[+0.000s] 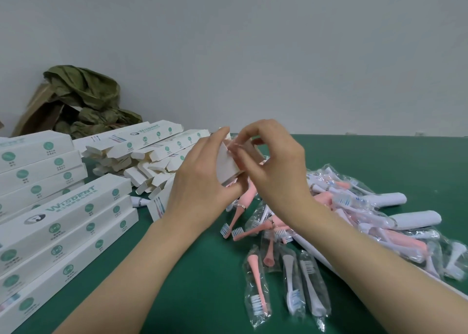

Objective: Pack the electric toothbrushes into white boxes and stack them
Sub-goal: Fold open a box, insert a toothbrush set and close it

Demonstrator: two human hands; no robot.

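My left hand (200,179) grips a white box (229,166) held end-on above the green table (177,270), its open end turned up towards me. My right hand (271,161) pinches the flap at that open end with thumb and fingertips. Pink plastic shows at the box mouth and just below my hands. A heap of pink and white electric toothbrushes (367,219) in clear bags lies to the right. Bagged brush heads (286,280) lie in front of it. Closed white boxes (63,222) are stacked at the left.
A loose pile of open-ended white boxes (149,154) lies behind my left hand. A crumpled green bag with brown paper (81,100) sits at the back left against the grey wall. Bare green table shows between my forearms and at the far right.
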